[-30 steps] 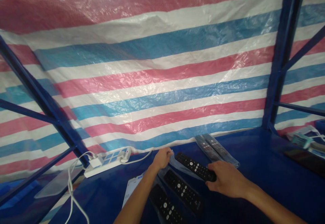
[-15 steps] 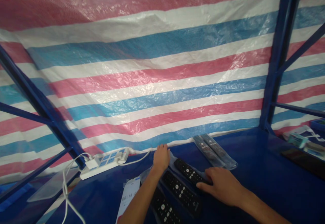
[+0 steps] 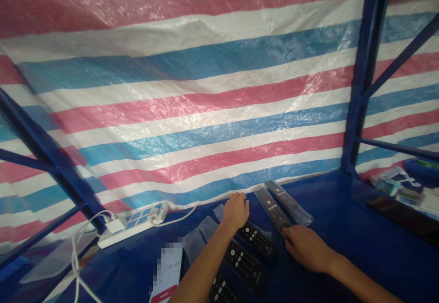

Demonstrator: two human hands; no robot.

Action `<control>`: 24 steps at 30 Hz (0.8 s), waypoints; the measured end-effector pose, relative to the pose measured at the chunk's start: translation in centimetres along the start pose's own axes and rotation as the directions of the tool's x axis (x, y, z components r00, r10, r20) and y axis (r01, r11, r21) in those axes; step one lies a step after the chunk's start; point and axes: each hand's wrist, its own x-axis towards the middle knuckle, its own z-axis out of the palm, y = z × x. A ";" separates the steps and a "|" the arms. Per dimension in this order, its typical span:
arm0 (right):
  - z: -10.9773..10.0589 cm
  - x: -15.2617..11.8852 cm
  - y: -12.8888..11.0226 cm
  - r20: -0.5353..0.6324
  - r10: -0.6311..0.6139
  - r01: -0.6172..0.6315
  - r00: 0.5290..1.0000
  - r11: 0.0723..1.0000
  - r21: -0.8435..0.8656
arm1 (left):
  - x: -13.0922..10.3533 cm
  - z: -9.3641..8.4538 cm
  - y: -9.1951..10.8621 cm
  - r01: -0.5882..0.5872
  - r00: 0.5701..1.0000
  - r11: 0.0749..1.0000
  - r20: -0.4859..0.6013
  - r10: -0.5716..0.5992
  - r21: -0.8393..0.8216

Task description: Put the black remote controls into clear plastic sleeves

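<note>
My right hand pinches the near end of a black remote control in a clear plastic sleeve. To the right of it lies a second sleeved remote. My left hand is over the far end of another black remote, its fingers curled and their tips partly hidden; I cannot make out what they hold. Beside that one, another remote lies on its plastic sleeve, partly behind my left forearm. Closest to me is one more black remote, cut off by the frame edge.
A white power strip with plugged-in cables stands at the back left. A phone lies left of my forearm on the blue table. Blue metal posts and a striped sheet bound the back. A dark flat object lies right.
My right hand has let go of a black remote and now grips the left sleeved remote, which is turned slightly apart from its neighbour. My left hand has moved right.
</note>
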 end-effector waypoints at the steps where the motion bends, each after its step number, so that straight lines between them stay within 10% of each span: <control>1: 0.0 -0.6 0.1 0.012 -0.038 0.037 0.999 0.998 0.053 | 0.4 0.4 0.2 -0.002 1.000 1.000 0.018 0.003 -0.019; 10: 0.9 -3.0 3.5 -0.293 0.070 0.066 0.954 0.901 0.429 | 5.4 4.2 2.1 0.032 0.988 0.989 0.155 -0.009 -0.143; 24: 2.3 -3.7 4.8 -0.315 0.097 0.050 0.944 0.903 0.427 | 6.1 4.4 2.6 0.068 0.991 0.987 0.128 -0.050 -0.143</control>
